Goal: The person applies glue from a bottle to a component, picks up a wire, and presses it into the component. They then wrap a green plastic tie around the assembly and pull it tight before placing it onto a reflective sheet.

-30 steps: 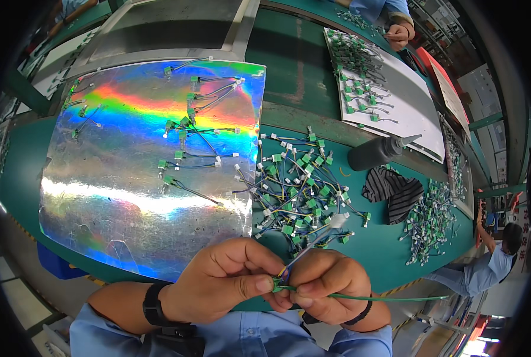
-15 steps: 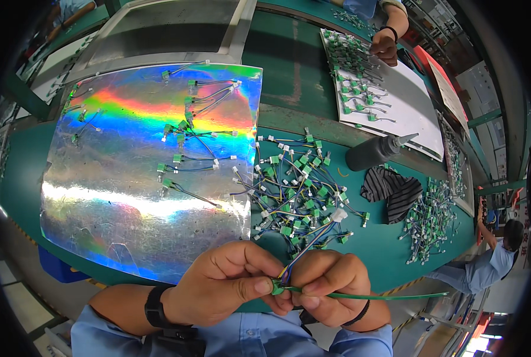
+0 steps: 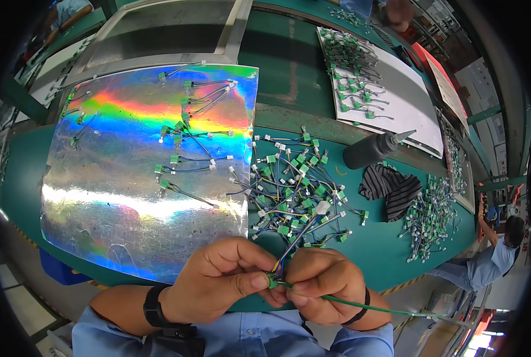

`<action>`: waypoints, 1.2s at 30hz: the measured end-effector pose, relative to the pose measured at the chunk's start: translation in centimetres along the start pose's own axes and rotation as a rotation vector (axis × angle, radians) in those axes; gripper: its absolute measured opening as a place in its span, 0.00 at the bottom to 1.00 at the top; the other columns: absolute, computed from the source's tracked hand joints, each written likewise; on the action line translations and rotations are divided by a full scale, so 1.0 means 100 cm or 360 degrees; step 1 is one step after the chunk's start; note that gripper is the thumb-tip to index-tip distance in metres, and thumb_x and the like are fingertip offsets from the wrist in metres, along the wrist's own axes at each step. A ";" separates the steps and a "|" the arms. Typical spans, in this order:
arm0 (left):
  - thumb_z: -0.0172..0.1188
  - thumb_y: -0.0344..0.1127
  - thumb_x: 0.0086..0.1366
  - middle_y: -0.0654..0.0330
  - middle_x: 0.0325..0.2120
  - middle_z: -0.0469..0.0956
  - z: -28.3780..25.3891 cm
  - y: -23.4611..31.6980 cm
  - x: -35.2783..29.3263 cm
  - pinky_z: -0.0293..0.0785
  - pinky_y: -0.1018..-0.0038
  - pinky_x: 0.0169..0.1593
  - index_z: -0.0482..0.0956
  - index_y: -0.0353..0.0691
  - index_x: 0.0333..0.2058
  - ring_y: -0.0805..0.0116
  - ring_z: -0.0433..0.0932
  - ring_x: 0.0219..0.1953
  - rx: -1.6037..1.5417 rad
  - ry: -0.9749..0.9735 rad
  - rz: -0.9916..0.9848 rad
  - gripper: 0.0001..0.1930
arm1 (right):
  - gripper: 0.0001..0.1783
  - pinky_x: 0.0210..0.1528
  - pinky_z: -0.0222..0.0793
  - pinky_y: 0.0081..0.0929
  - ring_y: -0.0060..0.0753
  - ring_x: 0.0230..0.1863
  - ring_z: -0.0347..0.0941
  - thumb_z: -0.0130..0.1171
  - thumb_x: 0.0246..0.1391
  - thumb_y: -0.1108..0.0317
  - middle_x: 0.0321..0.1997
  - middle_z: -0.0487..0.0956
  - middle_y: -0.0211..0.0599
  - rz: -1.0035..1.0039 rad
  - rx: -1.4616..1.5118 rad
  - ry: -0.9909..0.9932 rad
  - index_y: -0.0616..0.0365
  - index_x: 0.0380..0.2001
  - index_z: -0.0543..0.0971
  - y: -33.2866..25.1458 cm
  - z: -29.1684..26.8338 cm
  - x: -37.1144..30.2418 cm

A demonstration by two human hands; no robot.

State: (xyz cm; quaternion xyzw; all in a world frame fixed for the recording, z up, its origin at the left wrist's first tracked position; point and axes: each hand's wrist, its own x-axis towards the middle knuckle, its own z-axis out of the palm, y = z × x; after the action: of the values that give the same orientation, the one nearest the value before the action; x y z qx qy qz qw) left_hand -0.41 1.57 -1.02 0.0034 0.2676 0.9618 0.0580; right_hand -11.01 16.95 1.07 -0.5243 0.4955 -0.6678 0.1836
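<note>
My left hand (image 3: pixel 215 282) pinches a small green connector (image 3: pixel 272 281) between thumb and fingertips, low in front of my body. Several thin wires (image 3: pixel 295 241) rise from this connector to a white plug (image 3: pixel 322 207), which hangs over the heap of similar parts. Close beside it, my right hand (image 3: pixel 328 284) is closed on a thin green stick (image 3: pixel 378 308). One end of the stick meets the green connector; the other stretches off to the right, slanting down. Whether the tip is inside the connector or only against it, my fingers hide.
A shiny silver sheet (image 3: pixel 117 223) carries several wired connectors. A heap of wired connectors (image 3: pixel 301 184) lies right of it, a second heap (image 3: pixel 429 223) farther right. Between them are a dark bottle (image 3: pixel 369 153) and a striped cloth (image 3: pixel 393 190). A white board (image 3: pixel 405 107) holds rows of connectors.
The stick's free end has dipped and the white plug has swung a little left and away. At the far right, another person's hand has drawn back from the white board.
</note>
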 end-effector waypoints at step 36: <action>0.55 0.22 0.57 0.50 0.34 0.73 0.012 0.004 0.000 0.73 0.74 0.40 0.70 0.32 0.35 0.67 0.74 0.37 0.0347 0.0256 0.0174 0.07 | 0.13 0.23 0.69 0.29 0.35 0.24 0.73 0.54 0.45 0.80 0.27 0.73 0.40 0.0021 -0.0450 -0.0047 0.57 0.34 0.65 -0.005 0.001 -0.003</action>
State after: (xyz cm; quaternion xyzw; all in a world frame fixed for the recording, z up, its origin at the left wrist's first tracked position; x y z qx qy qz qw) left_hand -0.42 1.88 0.22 -0.0529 0.3736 0.9259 -0.0169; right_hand -10.68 17.31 1.35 -0.5515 0.5852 -0.5823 0.1195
